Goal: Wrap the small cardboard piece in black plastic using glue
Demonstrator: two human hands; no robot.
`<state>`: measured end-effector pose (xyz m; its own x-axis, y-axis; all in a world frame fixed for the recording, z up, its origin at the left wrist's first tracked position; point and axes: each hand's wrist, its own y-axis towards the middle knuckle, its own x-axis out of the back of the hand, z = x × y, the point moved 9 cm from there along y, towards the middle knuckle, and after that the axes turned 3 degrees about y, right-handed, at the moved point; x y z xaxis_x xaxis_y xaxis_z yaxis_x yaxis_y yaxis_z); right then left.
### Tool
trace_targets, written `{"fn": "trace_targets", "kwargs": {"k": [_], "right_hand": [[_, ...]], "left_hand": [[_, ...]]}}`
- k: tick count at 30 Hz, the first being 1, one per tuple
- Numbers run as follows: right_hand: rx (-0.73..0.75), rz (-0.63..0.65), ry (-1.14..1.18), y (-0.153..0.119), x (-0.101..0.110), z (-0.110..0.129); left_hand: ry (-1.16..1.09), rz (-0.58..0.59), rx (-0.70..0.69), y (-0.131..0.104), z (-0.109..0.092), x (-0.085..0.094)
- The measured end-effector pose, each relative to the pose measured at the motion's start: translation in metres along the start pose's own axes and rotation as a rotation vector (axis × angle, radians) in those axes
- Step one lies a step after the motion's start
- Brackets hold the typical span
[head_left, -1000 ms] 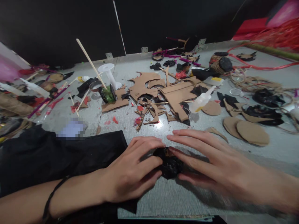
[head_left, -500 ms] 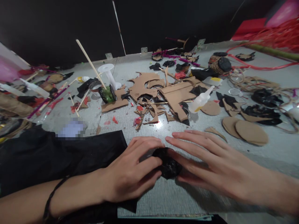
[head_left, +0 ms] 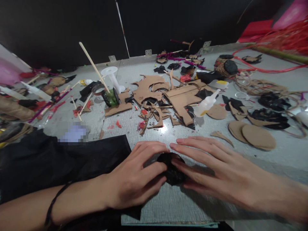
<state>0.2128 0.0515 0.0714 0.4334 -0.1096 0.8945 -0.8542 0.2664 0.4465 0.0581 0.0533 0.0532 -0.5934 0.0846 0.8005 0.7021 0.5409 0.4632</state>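
Observation:
A round piece covered in shiny black plastic (head_left: 174, 173) lies on the table close in front of me, partly covered by fingers. With curled fingers, my left hand (head_left: 137, 173) grips its left edge. My right hand (head_left: 223, 170) reaches in from the right, its fingers stretched out and apart, with one finger on the top of the black piece and the lower part of the hand at its right edge. Under my left forearm spreads a black plastic sheet (head_left: 72, 163).
Torn cardboard (head_left: 149, 89) lies mid-table. Behind my right hand are cardboard discs (head_left: 258, 136) and a white glue bottle (head_left: 207, 104). A green glass jar (head_left: 112, 98) with a stick and a white spool (head_left: 112, 77) stand left. A black wall (head_left: 168, 25) closes the back.
A finger of my right hand has slid slightly left over the top of the black piece. My left hand keeps its grip in the same place.

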Motion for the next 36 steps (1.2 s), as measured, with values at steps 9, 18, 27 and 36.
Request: {"fn": "trace_targets", "kwargs": {"k": [9,18,27,36], "right_hand": [[-0.164,-0.037,0.137,-0.007,-0.003,-0.017],[-0.151,0.002,0.14,-0.008,-0.012,-0.019],[-0.134,0.015,0.111,-0.007,-0.013,-0.019],[-0.058,0.017,-0.051,-0.007,-0.011,-0.011]], "left_hand": [[0.001,-0.015,0.009,-0.001,0.0,0.001],[0.001,-0.01,0.007,0.0,-0.001,0.001],[-0.002,-0.01,-0.002,-0.002,0.0,-0.001],[-0.001,0.008,-0.003,-0.001,0.001,-0.003]]}}
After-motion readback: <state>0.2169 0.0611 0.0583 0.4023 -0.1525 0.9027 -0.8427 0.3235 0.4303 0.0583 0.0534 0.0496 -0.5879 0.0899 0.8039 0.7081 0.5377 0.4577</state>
